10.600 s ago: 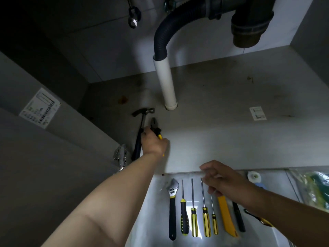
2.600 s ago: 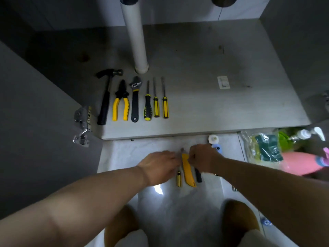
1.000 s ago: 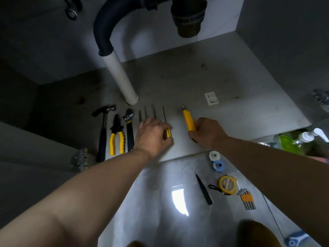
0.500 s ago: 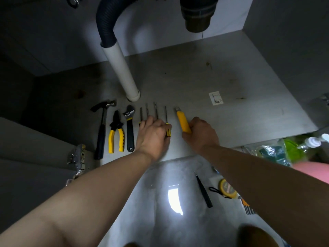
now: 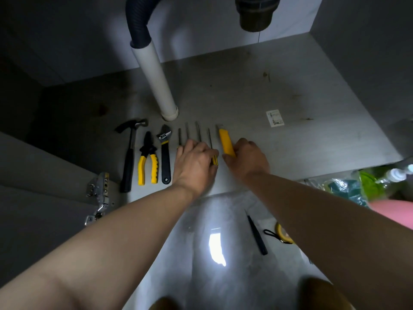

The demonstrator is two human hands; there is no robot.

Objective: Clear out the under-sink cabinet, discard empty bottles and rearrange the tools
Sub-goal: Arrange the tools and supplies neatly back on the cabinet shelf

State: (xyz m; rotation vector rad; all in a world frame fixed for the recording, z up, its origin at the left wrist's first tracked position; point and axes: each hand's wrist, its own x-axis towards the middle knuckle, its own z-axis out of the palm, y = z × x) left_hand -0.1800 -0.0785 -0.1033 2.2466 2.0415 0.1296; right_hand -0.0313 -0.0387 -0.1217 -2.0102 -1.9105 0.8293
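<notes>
Tools are lying in a row near the front edge of the cabinet floor (image 5: 290,97), toward its left corner: hammer (image 5: 129,153), pliers (image 5: 147,162), wrench (image 5: 165,153), then four screwdrivers (image 5: 198,134) with their shafts pointing to the back wall, then a yellow knife (image 5: 225,143) at the right end. The left hand (image 5: 194,164) is lying palm down over the screwdriver handles, fingers bent, and is hiding them; only a striped bit of the rightmost handle is showing beside the thumb, and I cannot tell whether the hand is gripping anything. The right hand (image 5: 245,159) is curling its fingers and thumb round the near end of the knife, which is resting flat on the floor just beside the last screwdriver. A white pipe (image 5: 156,81) is standing behind the row, with a dark hose (image 5: 138,21) running into its top. A label (image 5: 275,118) is sticking to the floor further right. A hinge (image 5: 98,193) is hanging at the left front edge. In front of the cabinet, tweezers (image 5: 257,233) and a tape measure (image 5: 282,234) are lying on the tiles, and bags (image 5: 366,184) are sitting at the right.
</notes>
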